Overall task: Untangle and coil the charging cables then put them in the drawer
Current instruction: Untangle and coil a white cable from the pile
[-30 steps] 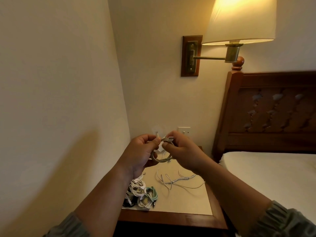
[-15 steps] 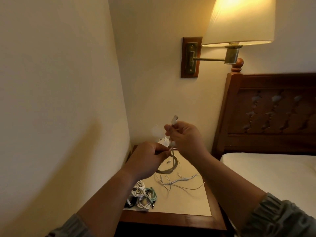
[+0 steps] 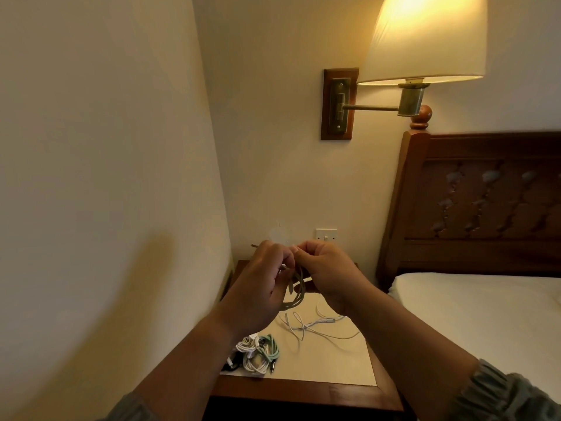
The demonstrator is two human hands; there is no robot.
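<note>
Lit wall lamp (image 3: 423, 41), wood headboard (image 3: 485, 202) & bed (image 3: 485, 302), cream walls (image 3: 91, 147).

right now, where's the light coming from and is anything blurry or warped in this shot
Head view: warm light from the lit wall lamp at upper right; a soft shadow of the arms on the left wall; the wide lens slants the wall corner; left hand and right hand, gripping the grey cable, look slightly soft.
</note>
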